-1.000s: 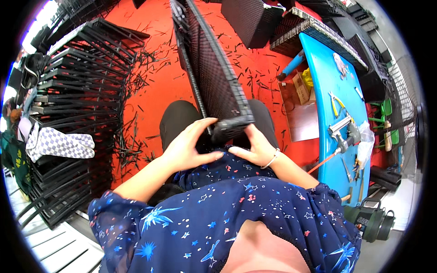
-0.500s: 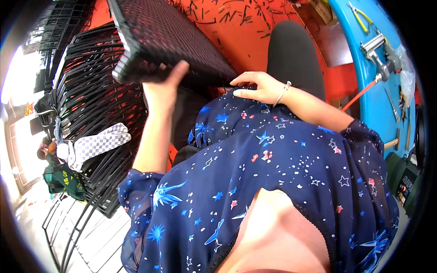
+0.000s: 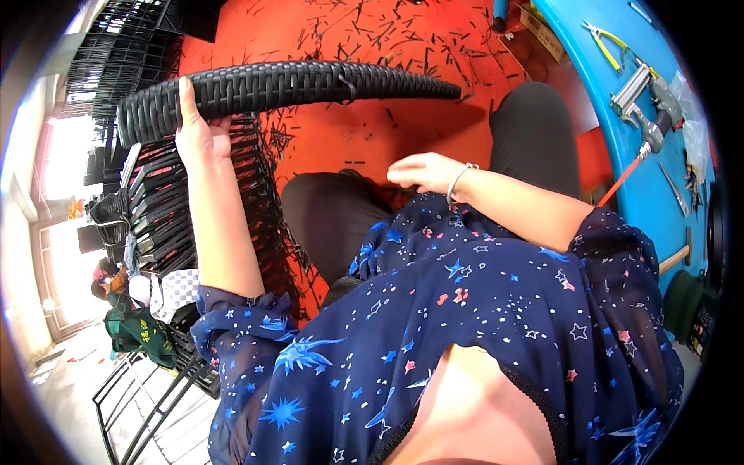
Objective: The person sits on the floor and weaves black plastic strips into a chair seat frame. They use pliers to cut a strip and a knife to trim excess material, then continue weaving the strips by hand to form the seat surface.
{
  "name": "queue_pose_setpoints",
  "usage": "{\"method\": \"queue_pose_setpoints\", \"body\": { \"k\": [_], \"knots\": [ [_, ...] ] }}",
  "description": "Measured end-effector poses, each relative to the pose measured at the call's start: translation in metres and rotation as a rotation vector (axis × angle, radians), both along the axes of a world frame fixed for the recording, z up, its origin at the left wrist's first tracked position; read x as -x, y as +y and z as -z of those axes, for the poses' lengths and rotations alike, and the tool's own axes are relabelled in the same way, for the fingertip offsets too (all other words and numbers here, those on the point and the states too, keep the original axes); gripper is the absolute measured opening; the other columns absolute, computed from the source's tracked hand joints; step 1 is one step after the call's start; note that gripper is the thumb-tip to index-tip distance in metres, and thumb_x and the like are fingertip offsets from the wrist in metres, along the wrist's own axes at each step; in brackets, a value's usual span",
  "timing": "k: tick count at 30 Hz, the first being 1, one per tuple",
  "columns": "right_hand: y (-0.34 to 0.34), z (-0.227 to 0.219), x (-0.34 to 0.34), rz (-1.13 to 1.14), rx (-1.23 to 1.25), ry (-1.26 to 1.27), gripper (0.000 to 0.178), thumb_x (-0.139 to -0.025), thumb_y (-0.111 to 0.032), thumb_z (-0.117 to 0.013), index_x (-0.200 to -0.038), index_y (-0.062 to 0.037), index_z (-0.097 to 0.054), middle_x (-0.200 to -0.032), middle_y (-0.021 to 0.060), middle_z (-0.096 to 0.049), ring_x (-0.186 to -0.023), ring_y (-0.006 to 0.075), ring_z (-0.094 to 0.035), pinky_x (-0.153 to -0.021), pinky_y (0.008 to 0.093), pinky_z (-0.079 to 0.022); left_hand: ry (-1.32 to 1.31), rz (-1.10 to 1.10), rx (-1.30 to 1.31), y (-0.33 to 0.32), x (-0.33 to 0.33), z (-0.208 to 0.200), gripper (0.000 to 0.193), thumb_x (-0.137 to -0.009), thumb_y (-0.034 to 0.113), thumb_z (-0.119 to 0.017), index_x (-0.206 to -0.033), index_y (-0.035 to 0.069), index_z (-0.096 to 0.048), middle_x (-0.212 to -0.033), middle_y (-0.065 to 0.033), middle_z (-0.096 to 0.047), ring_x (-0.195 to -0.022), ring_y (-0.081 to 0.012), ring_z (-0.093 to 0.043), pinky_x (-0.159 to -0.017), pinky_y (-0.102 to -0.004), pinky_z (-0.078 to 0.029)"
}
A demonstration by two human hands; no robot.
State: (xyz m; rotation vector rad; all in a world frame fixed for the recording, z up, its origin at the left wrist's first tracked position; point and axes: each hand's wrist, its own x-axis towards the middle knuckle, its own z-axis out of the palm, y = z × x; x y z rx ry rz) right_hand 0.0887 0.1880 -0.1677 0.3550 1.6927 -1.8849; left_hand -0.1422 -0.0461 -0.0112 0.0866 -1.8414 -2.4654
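Observation:
A black woven plastic-rattan panel (image 3: 271,87) is held up in front of me, turned so that its thick, slightly curved edge faces me. Near its left end my left hand (image 3: 204,141) is closed around it, the thumb on the near side and the other fingers partly hidden beneath. A loose loop of strip (image 3: 349,89) sticks out from the weave near the middle. My right hand (image 3: 425,170) hovers by my lap, loosely bent and holding nothing, apart from the panel.
Stacked black frames (image 3: 167,209) stand at my left, with a dark green bag (image 3: 139,333) by them. Cut black strips (image 3: 387,35) litter the red floor. On the blue table (image 3: 558,23) at right lie yellow-handled pliers (image 3: 604,46) and an air tool (image 3: 651,101) with a red hose.
The woven panel has swung from a steep tilt near my lap to nearly level, farther out, carried by my left hand. My right hand has come away from the panel's lower end.

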Motion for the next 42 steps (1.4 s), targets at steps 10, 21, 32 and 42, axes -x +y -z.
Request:
{"method": "queue_pose_setpoints", "body": {
  "k": [10,21,32,42],
  "knots": [
    [0.034,0.009,0.109,0.651,0.58,0.001,0.085,-0.093,-0.061,-0.052,-0.152,-0.0056,-0.028,-0.151,0.0104,-0.043,-0.137,0.0243,-0.042,-0.113,0.043,-0.032,-0.017,-0.203,-0.267,-0.039,-0.043,0.031,0.054,-0.091,0.049,-0.064,-0.126,0.009,-0.053,-0.118,-0.0095,-0.064,-0.105,-0.0284,-0.065,-0.089,-0.0466,-0.058],
    [0.033,0.018,0.1,0.487,0.526,0.05,0.063,-0.099,-0.05,-0.047,-0.144,-0.0058,-0.045,-0.146,0.0087,-0.049,-0.132,0.0217,-0.048,-0.109,0.0372,-0.038,-0.215,-0.694,-0.793,-0.158,-0.079,0.111,0.062,-0.084,0.057,-0.067,-0.114,0.003,-0.061,-0.109,-0.0129,-0.068,-0.102,-0.029,-0.066,-0.097,-0.0489,-0.053],
    [0.028,0.039,0.089,0.44,0.32,-0.047,0.058,-0.095,-0.046,-0.057,-0.136,-0.0055,-0.054,-0.134,0.0082,-0.06,-0.117,0.017,-0.058,-0.1,0.0333,-0.043,-0.112,-0.657,-0.673,-0.152,-0.124,0.133,0.054,-0.09,0.055,-0.061,-0.118,0.008,-0.062,-0.117,-0.0059,-0.066,-0.109,-0.0213,-0.063,-0.099,-0.0382,-0.051],
    [0.045,0.013,0.106,0.709,0.512,0.025,0.088,-0.091,-0.07,-0.047,-0.149,-0.005,-0.035,-0.149,0.0102,-0.045,-0.135,0.0253,-0.045,-0.109,0.041,-0.037,-0.271,-0.533,-0.616,-0.161,-0.21,0.156,0.065,-0.086,0.059,-0.062,-0.127,0.009,-0.057,-0.126,-0.0039,-0.062,-0.117,-0.0186,-0.058,-0.1,-0.0365,-0.05]
  ]
}}
